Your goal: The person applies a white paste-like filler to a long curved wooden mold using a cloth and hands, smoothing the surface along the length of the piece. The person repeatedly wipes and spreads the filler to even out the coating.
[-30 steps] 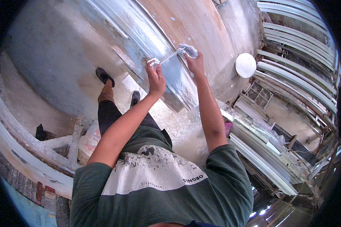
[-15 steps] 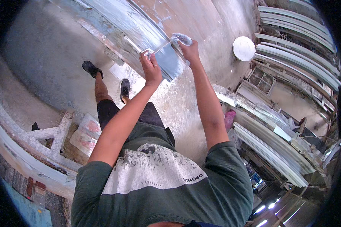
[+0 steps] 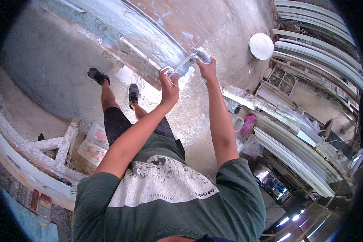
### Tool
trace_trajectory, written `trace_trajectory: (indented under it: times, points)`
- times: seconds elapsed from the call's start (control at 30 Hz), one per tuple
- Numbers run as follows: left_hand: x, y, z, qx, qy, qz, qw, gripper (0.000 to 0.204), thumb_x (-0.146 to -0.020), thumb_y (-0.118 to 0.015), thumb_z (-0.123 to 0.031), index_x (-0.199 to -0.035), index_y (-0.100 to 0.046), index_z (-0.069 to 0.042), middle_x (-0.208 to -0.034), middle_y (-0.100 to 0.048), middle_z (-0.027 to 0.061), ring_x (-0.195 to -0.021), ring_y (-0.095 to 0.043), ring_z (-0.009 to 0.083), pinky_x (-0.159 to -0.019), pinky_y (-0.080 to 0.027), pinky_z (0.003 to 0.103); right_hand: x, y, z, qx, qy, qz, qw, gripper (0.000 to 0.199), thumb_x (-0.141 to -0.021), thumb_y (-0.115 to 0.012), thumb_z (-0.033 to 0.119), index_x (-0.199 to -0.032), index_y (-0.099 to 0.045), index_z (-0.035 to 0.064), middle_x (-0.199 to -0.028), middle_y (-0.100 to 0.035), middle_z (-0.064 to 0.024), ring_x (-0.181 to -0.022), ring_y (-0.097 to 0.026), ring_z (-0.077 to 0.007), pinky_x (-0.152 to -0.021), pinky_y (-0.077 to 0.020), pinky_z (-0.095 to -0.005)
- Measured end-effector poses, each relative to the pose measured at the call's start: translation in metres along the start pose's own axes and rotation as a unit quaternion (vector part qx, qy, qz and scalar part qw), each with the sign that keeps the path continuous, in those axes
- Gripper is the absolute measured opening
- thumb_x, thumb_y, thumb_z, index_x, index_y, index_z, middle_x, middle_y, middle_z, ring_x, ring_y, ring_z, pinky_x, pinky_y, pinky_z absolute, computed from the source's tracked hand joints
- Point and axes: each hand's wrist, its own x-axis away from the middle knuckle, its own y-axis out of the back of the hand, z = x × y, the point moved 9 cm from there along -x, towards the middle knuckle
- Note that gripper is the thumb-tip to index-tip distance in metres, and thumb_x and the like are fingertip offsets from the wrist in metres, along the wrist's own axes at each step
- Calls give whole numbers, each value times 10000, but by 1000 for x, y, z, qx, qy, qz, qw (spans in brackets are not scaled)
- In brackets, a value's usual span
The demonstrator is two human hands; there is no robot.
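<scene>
While the long white plaster moulding is lying on the dusty floor, a flat scraper-like tool is being held across its near end by both hands. The left hand is wrapped around the handle end, fingers closed tight on it, and the right hand is clamped on the other end, which looks caked in white plaster. Compared with a second ago, the hands and tool have been shifted a bit along the moulding, and the feet in dark shoes have been shuffled too, so it's judged that the surface is being worked in passes rather than in one spot. More mouldings are stacked off to the right, a round white disc is leaned near the wall, and a pink bottle is sitting in the clutter nearby.
</scene>
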Motion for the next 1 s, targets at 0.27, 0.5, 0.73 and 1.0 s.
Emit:
trace_trajectory:
  times: [0.27,0.5,0.73,1.0]
  points:
    - [-21,32,-15,32,16,11,999,277,-916,-504,-131,-1116,-367,3,-1008,-448,162,-953,-457,234,-871,-365,342,51,-11,26,150,255,-67,953,426,-793,-566,154,-1183,-520,-12,-1206,-516,-225,-1133,-482,-357,-966,-367,-418]
    - [-76,110,-50,94,31,-121,988,362,-891,-564,-192,-1136,-370,-7,-1096,-458,129,-1027,-438,204,-930,-329,324,65,-115,43,492,267,66,826,614,-808,-536,401,-1206,-485,-63,-1223,-485,-268,-1150,-472,-354,-917,-397,-455]
    - [-139,198,-50,233,30,-250,939,426,-863,-589,-155,-1172,-346,9,-1139,-468,135,-1038,-463,217,-930,-351,354,-14,-237,134,437,279,155,841,523,-823,-506,468,-927,-641,-26,-942,-620,-211,-839,-616,-332,-711,-492,-443]
    - [-194,255,-75,197,50,-262,943,398,-854,-593,-136,-1153,-369,-2,-1116,-476,137,-1026,-484,235,-902,-377,375,-33,-236,126,528,294,317,731,558,-805,-505,524,-890,-631,-12,-952,-595,-197,-839,-601,-329,-730,-486,-432]
